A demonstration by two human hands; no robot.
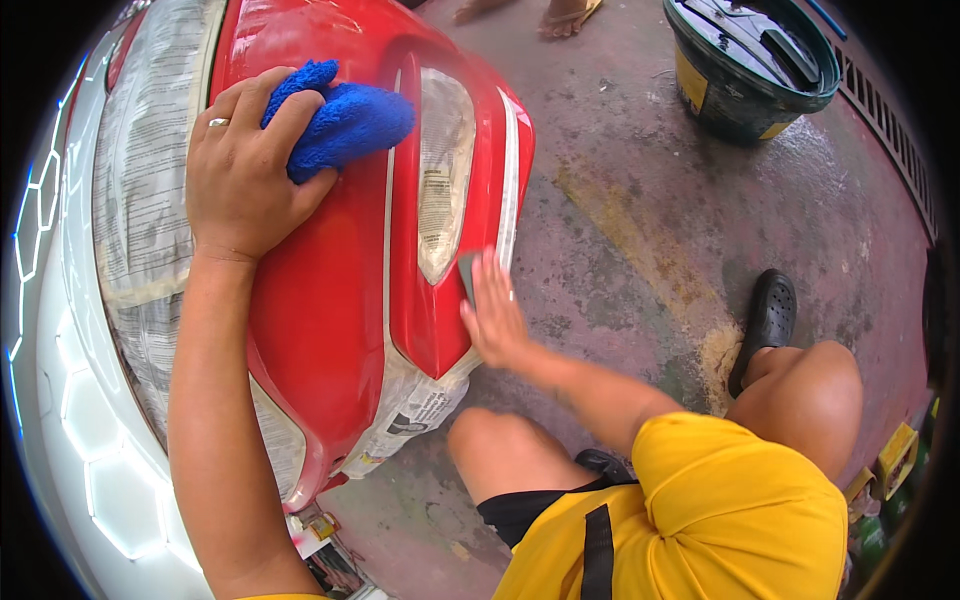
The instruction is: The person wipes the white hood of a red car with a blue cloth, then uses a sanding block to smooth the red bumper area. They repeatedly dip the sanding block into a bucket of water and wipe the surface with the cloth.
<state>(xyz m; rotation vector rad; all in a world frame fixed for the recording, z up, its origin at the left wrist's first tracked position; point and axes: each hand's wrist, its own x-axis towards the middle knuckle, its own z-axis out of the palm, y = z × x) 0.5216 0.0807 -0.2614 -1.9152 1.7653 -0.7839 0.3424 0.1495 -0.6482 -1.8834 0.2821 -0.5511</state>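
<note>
My left hand (248, 165) is closed around a blue microfiber cloth (350, 125), above the red car panel (310, 290). Farther down, my right hand (492, 312) lies with fingers stretched against the side of the red bumper corner (432, 325). Between those fingers and the paint, a piece of grey sandpaper (467, 277) shows at its edge; the rest is hidden under the hand. Just above it, the lamp opening (445, 165) is masked with printed paper and tape.
Masking paper (150, 160) covers the car's left part, and more paper (420, 405) hangs under the bumper. A dark bucket (740, 105) with dark items on top stands at the far right on the stained floor (620, 220). A bare foot (568, 15) shows at the top.
</note>
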